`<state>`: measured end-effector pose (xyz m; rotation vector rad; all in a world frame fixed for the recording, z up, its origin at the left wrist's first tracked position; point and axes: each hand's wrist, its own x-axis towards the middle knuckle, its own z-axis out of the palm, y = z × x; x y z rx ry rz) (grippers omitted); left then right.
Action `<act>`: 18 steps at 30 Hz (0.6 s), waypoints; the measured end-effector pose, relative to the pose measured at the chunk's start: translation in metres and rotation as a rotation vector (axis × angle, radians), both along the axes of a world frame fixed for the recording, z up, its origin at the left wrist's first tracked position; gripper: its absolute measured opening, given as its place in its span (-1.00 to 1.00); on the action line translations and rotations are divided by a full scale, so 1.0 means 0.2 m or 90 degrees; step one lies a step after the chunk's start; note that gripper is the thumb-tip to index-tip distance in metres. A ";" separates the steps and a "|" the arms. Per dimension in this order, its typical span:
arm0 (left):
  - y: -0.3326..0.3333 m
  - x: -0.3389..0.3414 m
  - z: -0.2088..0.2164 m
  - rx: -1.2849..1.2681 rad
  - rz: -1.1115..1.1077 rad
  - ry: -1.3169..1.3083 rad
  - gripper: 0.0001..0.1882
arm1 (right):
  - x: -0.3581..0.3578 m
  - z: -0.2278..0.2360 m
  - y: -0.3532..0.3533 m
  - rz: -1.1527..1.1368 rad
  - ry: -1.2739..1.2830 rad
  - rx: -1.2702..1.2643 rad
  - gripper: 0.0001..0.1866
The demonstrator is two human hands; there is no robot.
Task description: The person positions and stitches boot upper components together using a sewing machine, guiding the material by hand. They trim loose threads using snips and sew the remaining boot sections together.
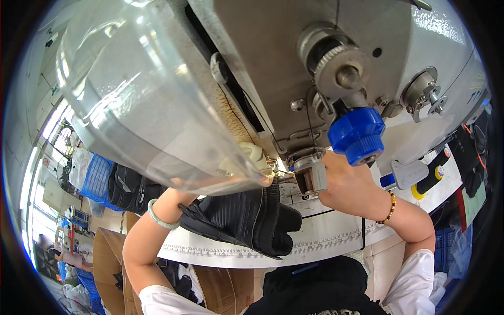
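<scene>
The black ribbed fabric piece [236, 218] lies near-left on the white sewing table [310, 242], seemingly unfinished; completed and remaining stitching are hidden. Left hand [212, 185] and right hand [347, 188], farther right: fingers obscured, grip cannot be told.

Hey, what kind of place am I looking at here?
It looks like a sewing workshop, maybe a small factory. A large sewing machine fills the view, a black ribbed piece lies on the white table under it, and a blue crate stands behind.
</scene>
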<state>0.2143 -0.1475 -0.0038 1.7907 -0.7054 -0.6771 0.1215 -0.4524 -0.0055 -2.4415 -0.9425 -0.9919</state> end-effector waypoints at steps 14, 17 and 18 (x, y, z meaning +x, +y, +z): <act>0.04 0.08 -0.07 -0.364 -0.120 0.454 0.01 | 0.12 0.00 -0.05 0.112 -0.082 -0.124 -0.88; 0.03 0.09 -0.11 -0.447 -0.147 0.576 -0.06 | 0.15 0.01 -0.06 0.118 -0.133 -0.171 -0.83; 0.02 0.09 -0.11 -0.468 -0.107 0.653 -0.08 | 0.16 0.01 -0.06 0.115 -0.169 -0.168 -0.81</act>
